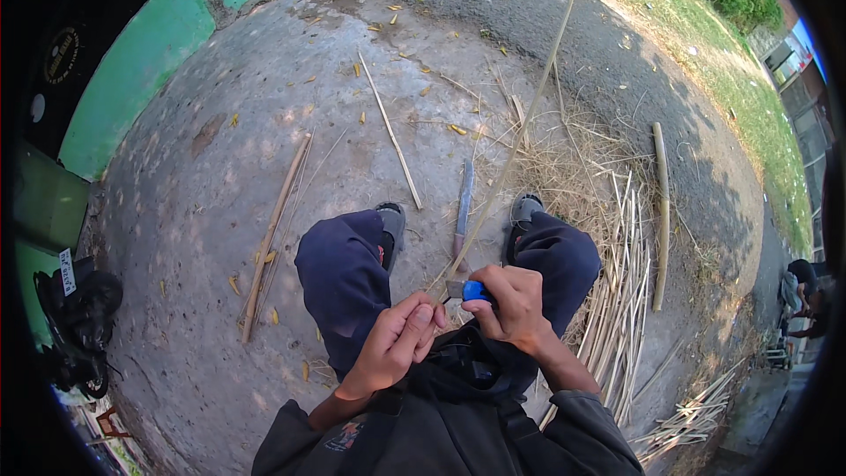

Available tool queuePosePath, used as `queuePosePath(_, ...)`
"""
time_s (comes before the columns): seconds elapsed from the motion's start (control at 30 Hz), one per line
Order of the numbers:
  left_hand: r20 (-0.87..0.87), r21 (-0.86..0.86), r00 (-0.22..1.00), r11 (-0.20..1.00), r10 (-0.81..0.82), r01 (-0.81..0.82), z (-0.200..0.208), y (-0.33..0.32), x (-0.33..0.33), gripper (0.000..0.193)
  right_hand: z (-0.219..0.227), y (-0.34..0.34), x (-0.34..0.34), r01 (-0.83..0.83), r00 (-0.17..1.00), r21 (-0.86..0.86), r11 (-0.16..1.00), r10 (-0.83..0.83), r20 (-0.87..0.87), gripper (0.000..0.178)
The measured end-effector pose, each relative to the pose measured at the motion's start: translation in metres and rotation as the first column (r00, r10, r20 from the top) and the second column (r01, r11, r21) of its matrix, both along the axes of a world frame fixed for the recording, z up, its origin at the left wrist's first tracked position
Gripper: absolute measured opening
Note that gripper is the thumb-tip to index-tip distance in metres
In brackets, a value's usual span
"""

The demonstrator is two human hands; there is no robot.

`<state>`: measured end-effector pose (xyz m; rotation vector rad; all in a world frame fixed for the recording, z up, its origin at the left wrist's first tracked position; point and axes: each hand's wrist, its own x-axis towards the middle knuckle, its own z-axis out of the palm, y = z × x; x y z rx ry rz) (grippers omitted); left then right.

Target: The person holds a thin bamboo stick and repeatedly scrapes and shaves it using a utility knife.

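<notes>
Close in front of my body, my left hand [403, 339] is closed around the near end of a long, thin bamboo strip [555, 48]. The strip rises away from me, leaning to the right, and leaves the view at the top. My right hand [515, 304] grips a knife [477, 292] by its blue handle. Its short blade points left and lies against the strip beside my left fingers; the exact contact is partly hidden. On the ground between my shoes lies a machete [464, 198] with a long grey blade and a brown handle.
At my right lie a heap of split bamboo strips [624, 300], pale shavings [564, 163] and a bamboo pole [661, 211]. A bamboo stick [278, 234] and a thin strip [388, 123] lie left and ahead. A motorcycle [79, 322] stands far left; a person [802, 286] is far right.
</notes>
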<state>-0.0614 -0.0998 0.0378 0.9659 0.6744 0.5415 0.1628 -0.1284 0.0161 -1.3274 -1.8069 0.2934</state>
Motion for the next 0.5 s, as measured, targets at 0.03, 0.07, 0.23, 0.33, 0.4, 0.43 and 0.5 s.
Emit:
queuePosePath(0.03, 0.025, -0.016, 1.000, 1.000, 0.013, -0.013, 0.005, 0.000, 0.001, 0.030, -0.001, 0.000, -0.001, -0.001, 1.000, -0.001, 1.000, 0.001, -0.001, 0.036)
queuePosePath(0.07, 0.051, -0.032, 0.998, 0.999, 0.027, -0.025, 0.008, 0.000, 0.002, 0.030, -0.002, -0.001, -0.002, -0.003, 1.000, -0.011, 1.000, 0.003, 0.006, 0.035)
queuePosePath(0.23, 0.001, 0.082, 1.000, 0.996, -0.022, 0.022, 0.005, -0.001, -0.001, 0.027, 0.004, -0.001, -0.001, -0.003, 1.000, 0.000, 1.000, 0.003, 0.028, 0.035)
queuePosePath(0.33, -0.028, 0.114, 0.998, 0.992, -0.051, 0.054, 0.006, 0.001, -0.003, 0.026, 0.005, -0.001, 0.001, 0.017, 0.998, 0.014, 1.000, -0.018, 0.056, 0.035)
queuePosePath(0.4, -0.039, 0.117, 0.997, 0.990, -0.071, 0.076, 0.008, 0.000, -0.003, 0.025, 0.005, 0.000, 0.006, 0.079, 0.995, 0.051, 0.996, -0.082, 0.055, 0.034)
queuePosePath(0.43, -0.070, 0.134, 0.994, 0.987, -0.081, 0.090, 0.010, -0.002, -0.004, 0.025, 0.006, 0.002, 0.010, 0.079, 0.995, 0.051, 0.996, -0.082, 0.054, 0.034)
queuePosePath(0.5, -0.100, 0.151, 0.990, 0.983, -0.095, 0.109, 0.010, -0.006, -0.004, 0.025, 0.010, 0.009, 0.023, 0.253, 0.967, 0.083, 0.964, -0.252, -0.019, 0.031)
